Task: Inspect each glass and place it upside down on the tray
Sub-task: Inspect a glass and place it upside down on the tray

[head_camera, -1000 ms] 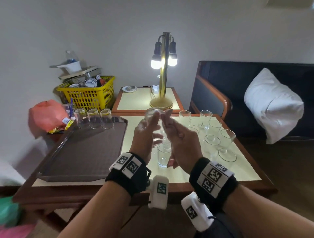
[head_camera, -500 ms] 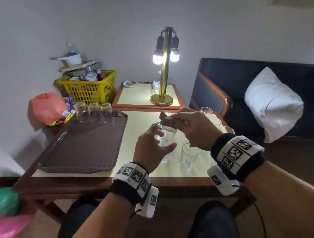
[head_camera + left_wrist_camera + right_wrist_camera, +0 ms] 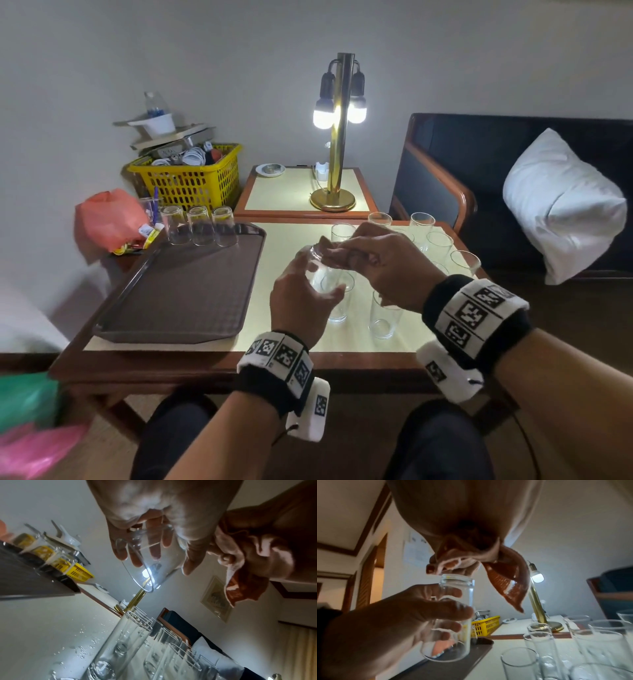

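My left hand (image 3: 310, 291) grips a clear glass (image 3: 453, 609) upside down above the table, its mouth facing down and its base up. My right hand (image 3: 373, 260) pinches a brown cloth (image 3: 510, 582) and presses it on the glass's base (image 3: 317, 251). The brown tray (image 3: 185, 291) lies to the left, with three upturned glasses (image 3: 200, 229) along its far edge. Several upright glasses (image 3: 385, 317) stand on the table under and to the right of my hands.
A brass lamp (image 3: 337, 137) is lit on the side table behind. A yellow basket (image 3: 191, 181) and an orange bag (image 3: 106, 216) sit at the far left. A dark sofa with a white pillow (image 3: 561, 205) stands at the right. Water drops (image 3: 82, 650) dot the table.
The glass came down from in front of the lamp and was turned base up in my left hand. My right hand moved on top of it with the cloth.
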The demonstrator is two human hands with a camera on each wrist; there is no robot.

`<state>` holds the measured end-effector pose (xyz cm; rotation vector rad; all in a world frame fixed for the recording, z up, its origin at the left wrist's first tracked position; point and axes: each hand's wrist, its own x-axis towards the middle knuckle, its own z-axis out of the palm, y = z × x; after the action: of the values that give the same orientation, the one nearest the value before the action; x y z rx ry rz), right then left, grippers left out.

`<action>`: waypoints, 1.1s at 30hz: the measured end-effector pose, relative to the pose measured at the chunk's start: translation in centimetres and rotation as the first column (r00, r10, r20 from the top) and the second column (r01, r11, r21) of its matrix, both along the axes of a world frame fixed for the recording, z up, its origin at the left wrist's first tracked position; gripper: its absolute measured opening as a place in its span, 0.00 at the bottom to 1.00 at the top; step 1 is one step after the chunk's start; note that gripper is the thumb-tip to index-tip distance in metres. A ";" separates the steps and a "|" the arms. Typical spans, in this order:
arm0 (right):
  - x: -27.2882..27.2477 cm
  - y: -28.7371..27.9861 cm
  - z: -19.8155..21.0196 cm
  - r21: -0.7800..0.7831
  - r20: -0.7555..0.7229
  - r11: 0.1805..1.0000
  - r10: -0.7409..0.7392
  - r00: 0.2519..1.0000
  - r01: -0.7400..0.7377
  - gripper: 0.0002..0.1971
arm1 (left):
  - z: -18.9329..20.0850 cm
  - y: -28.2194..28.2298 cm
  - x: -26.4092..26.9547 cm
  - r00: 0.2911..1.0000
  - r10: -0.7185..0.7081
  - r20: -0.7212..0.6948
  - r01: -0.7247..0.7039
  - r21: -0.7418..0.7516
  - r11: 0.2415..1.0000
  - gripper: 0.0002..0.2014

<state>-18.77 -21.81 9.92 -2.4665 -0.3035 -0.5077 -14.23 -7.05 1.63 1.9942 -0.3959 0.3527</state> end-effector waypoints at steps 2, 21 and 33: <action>0.0 0.0 0.1 -0.037 0.018 0.999 -0.034 0.999 0.034 0.12 | 0.2 -0.6 -0.6 1.000 -0.019 0.005 0.019 -0.012 1.000 0.33; -0.4 -0.1 0.7 0.022 0.068 1.000 -0.016 0.998 0.015 0.13 | 0.9 -1.7 0.1 0.995 -0.097 0.004 0.097 -0.052 0.994 0.34; -0.2 -1.3 1.2 0.061 0.025 0.998 -0.036 0.999 0.034 0.12 | 1.4 -1.6 0.9 0.989 -0.146 -0.014 0.145 -0.041 0.989 0.33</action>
<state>-19.00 -23.10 11.09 -2.4114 -0.2524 -0.5564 -13.30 -8.64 2.98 1.9155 -0.5170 0.2501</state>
